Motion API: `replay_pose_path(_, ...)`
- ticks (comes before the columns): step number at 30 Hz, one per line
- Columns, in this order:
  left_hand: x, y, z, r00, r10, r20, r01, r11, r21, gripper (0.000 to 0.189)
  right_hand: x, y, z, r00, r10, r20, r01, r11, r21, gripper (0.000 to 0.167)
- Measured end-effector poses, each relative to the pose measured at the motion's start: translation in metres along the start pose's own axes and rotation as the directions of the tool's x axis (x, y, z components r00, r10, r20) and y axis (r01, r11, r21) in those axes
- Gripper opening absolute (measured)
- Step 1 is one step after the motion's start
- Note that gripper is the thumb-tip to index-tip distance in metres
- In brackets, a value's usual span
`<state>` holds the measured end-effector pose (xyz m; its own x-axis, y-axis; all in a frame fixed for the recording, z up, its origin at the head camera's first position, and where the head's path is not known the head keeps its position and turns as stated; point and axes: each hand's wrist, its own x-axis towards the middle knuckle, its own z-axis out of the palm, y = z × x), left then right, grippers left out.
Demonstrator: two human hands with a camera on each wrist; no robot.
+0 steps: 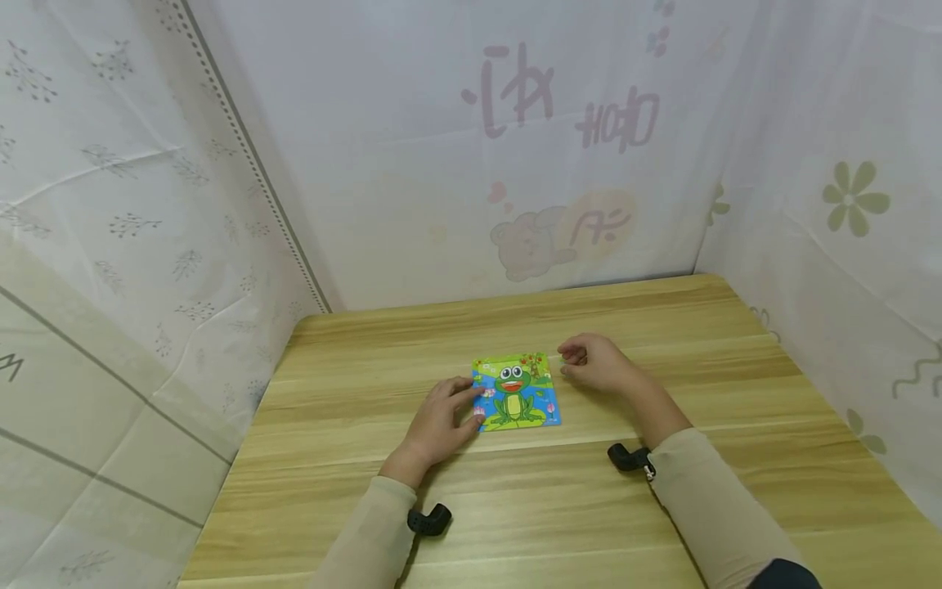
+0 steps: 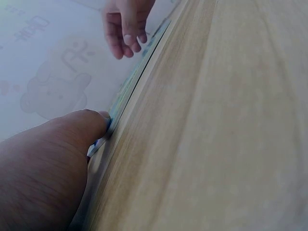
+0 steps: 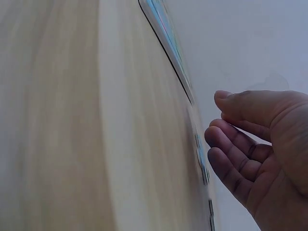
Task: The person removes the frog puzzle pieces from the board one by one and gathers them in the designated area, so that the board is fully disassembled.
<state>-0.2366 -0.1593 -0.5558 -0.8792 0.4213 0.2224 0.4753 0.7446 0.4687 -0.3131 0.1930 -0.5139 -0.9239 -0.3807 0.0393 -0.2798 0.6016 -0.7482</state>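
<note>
A square, flat board with a green frog picture (image 1: 513,393) lies on the wooden table. My left hand (image 1: 437,421) touches its left side, fingers on the left edge and thumb by the lower left corner. In the left wrist view the left thumb (image 2: 91,122) rests against the board's edge (image 2: 127,91). To the right of the board, my right hand (image 1: 599,364) hovers near the upper right corner, fingers loosely curled and holding nothing visible. The right wrist view shows the right hand (image 3: 260,149) with thumb and fingertips apart, beside thin flat pieces (image 3: 202,161) on the table.
The wooden table (image 1: 353,458) extends around the board, its far edge against a pale printed cloth (image 1: 412,204). More cloth hangs at the left and right. A black wrist camera (image 1: 430,520) sits on the left sleeve, another black camera (image 1: 629,458) on the right.
</note>
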Motion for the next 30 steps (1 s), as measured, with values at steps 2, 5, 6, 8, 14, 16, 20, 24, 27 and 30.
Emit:
replay_pose_path(2,0.0,0.0,0.0,1.0,-0.001,-0.001,0.001,1.0,-0.002,0.051,0.003,-0.003,0.004,1.0,-0.006,0.012,0.006,1.0,-0.01,0.036)
replay_pose_path(5,0.0,0.001,0.0,1.0,-0.001,-0.002,0.001,1.0,-0.001,0.051,0.007,-0.007,0.01,0.999,-0.02,0.032,0.021,1.0,-0.019,0.034)
replay_pose_path(6,0.0,0.001,0.0,1.0,0.0,-0.003,0.0,1.0,-0.001,0.051,0.008,-0.009,0.012,0.999,-0.02,0.038,0.021,1.0,-0.019,0.034)
replay_pose_path(8,0.0,0.001,-0.001,1.0,0.0,-0.003,0.0,1.0,-0.003,0.051,0.011,-0.012,0.015,0.999,-0.019,0.048,0.02,1.0,-0.021,0.034)
replay_pose_path(14,0.0,0.001,0.0,1.0,0.003,-0.004,-0.003,1.0,-0.004,0.051,0.018,-0.02,0.022,0.998,0.019,0.055,-0.014,0.996,-0.089,0.032)
replay_pose_path(16,0.0,0.002,0.0,1.0,0.003,-0.004,-0.003,1.0,-0.005,0.051,0.02,-0.022,0.023,0.997,0.027,0.066,-0.019,0.992,-0.126,0.034)
replay_pose_path(20,0.0,0.002,-0.001,1.0,0.002,0.0,-0.002,1.0,-0.004,0.052,0.024,-0.024,0.024,0.995,0.039,0.088,-0.023,0.984,-0.174,0.038)
replay_pose_path(24,0.0,0.002,-0.001,1.0,0.002,0.0,-0.002,1.0,-0.007,0.052,0.026,-0.027,0.025,0.993,0.067,0.1,-0.048,0.982,-0.185,0.038)
replay_pose_path(27,-0.001,0.002,-0.001,1.0,0.003,0.0,-0.003,1.0,-0.004,0.052,0.028,-0.03,0.023,0.99,0.079,0.118,-0.055,0.979,-0.194,0.038)
replay_pose_path(30,-0.001,0.002,-0.001,1.0,0.005,-0.003,-0.005,1.0,-0.001,0.052,0.03,-0.031,0.023,0.986,0.096,0.134,-0.069,0.979,-0.194,0.036)
